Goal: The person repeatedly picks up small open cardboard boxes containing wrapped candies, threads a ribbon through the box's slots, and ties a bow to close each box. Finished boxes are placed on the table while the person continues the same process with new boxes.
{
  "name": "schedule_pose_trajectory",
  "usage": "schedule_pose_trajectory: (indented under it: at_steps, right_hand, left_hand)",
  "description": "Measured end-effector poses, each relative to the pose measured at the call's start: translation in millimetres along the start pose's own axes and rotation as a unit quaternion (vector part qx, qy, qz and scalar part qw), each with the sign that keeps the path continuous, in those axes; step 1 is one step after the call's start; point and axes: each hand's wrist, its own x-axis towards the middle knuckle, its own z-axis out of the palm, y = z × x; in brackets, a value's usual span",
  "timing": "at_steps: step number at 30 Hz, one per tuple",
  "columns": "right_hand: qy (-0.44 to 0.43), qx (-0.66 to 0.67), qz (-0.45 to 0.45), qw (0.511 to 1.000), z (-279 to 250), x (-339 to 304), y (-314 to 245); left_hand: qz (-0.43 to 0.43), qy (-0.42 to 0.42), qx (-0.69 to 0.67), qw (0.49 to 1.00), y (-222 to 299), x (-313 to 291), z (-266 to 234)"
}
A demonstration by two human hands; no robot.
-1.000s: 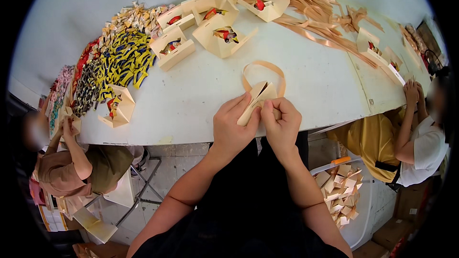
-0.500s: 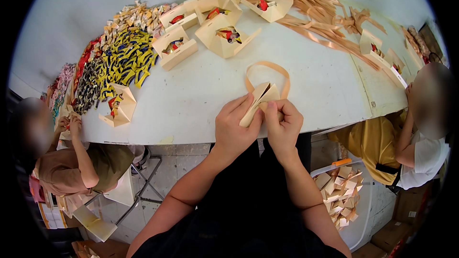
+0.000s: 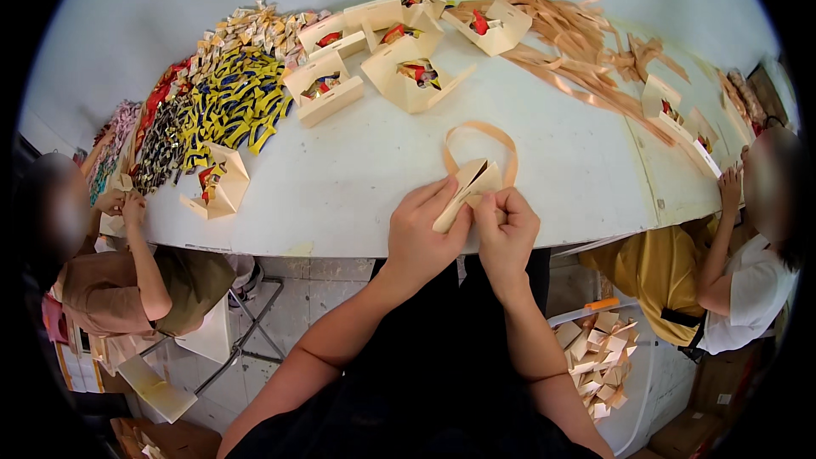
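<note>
Over the near edge of the table I hold a small cream card box (image 3: 470, 189), tilted, with a dark slit showing between its upper edges. My left hand (image 3: 425, 225) is closed around its left side, thumb on the near face. Fingers curled, my right hand (image 3: 508, 234) pinches the box at its near right side; those fingertips are partly hidden. A peach ribbon (image 3: 486, 126) arches in a loop beyond the box, its ends running down to the box and my right fingers.
Open cream boxes (image 3: 408, 85) holding wrapped sweets stand at the back. Yellow-and-blue wrapped sweets (image 3: 238, 102) are heaped to the left, loose peach ribbons (image 3: 578, 34) back right. Co-workers sit on both sides. A clear tub (image 3: 650, 374) of closed boxes stands below, right.
The whole view has shifted slightly. Both hands keep their hold on the box, which has turned a little. The ribbon loop still stands beyond it.
</note>
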Motion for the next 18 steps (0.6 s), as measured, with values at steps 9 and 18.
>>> schedule_pose_trajectory:
  at_steps: [9, 18]
  right_hand:
    - [-0.014, -0.032, -0.042, 0.999, 7, 3, -1]
    - [-0.079, -0.044, -0.03, 0.996, -1, 12, -3]
  left_hand:
    - [0.012, 0.004, -0.004, 1.0, -4, -2, 1]
    - [-0.037, -0.126, -0.193, 0.972, -28, 20, -23]
